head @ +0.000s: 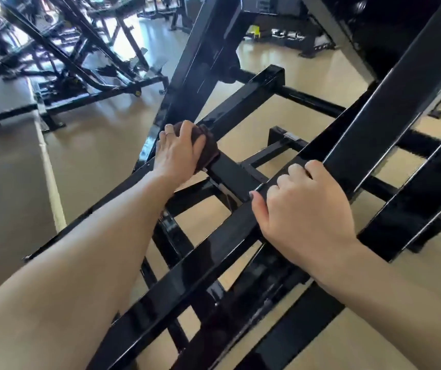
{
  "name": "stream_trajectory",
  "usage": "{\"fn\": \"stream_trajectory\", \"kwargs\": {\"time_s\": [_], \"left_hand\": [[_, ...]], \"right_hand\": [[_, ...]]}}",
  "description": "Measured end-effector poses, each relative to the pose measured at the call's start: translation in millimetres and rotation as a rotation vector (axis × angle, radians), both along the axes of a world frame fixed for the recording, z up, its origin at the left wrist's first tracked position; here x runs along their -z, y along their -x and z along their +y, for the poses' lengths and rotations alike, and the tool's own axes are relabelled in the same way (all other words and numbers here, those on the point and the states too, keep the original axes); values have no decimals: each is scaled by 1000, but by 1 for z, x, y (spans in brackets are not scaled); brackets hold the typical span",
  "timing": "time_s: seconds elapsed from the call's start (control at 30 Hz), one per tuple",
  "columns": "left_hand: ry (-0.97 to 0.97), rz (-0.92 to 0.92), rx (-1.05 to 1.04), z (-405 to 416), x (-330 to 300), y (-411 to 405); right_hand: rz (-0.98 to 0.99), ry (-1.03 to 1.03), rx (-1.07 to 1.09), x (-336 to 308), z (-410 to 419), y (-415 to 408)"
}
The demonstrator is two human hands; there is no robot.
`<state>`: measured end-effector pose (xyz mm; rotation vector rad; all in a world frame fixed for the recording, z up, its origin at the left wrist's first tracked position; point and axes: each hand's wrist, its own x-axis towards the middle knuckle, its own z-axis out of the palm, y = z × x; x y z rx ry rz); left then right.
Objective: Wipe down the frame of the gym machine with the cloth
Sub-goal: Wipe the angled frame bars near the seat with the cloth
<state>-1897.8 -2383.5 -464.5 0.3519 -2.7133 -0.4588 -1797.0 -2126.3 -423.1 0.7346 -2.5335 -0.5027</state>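
A glossy black gym machine frame [243,102] of square steel bars fills the middle and right of the view. My left hand [178,152] holds a dark brown cloth [208,149] wrapped over one slanted bar, fingers curled around cloth and bar. Most of the cloth is hidden under the hand. My right hand [302,209] grips a nearer diagonal bar [187,273], with fingers curled over its top edge and the thumb on the near side.
More black exercise machines [80,57] stand at the back left on a tan floor [94,145]. A pale line [50,177] runs along the floor at left. Low crossbars of the frame lie beneath both hands.
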Motion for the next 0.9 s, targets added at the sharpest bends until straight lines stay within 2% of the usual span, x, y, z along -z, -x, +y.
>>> {"fn": "stream_trajectory", "kwargs": {"time_s": [0.17, 0.33, 0.43, 0.6, 0.7, 0.9], "left_hand": [[-20, 61, 98, -2, 2, 1], [35, 166, 460, 41, 7, -46], [81, 171, 571, 46, 0, -34], [93, 59, 350, 9, -16, 31], [105, 70, 330, 6, -15, 36], [5, 134, 830, 64, -7, -14]], "right_hand": [[130, 53, 29, 12, -7, 0], [133, 50, 43, 17, -19, -8], [103, 12, 48, 22, -28, -12], [57, 33, 91, 22, -30, -12], [42, 33, 109, 22, -34, -10], [82, 37, 90, 20, -35, -9]]}}
